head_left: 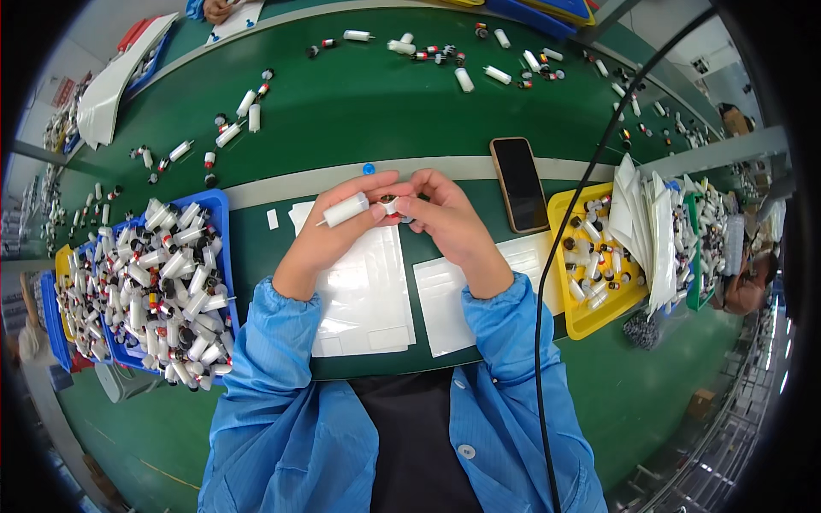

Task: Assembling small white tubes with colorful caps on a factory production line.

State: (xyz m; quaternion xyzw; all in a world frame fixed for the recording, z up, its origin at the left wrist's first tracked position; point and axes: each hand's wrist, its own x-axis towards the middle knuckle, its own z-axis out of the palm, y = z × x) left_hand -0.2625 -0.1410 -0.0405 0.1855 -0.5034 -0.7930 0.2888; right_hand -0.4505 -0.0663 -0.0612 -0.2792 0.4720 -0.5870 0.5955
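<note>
Left hand (pixel 329 227) grips a white tube (pixel 345 209) above the green bench (pixel 342 111), just over the clear bags; right hand (pixel 445 218) pinches a small dark-centred cap (pixel 389 203) at its end. Keep both lined up straight, turning gently so it seats squarely

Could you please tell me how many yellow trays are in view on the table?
2. One yellow tray sits right of the phone, holding small tubes. The other yellow tray shows only as an edge at far left, behind the blue tray; more may be hidden.
</note>
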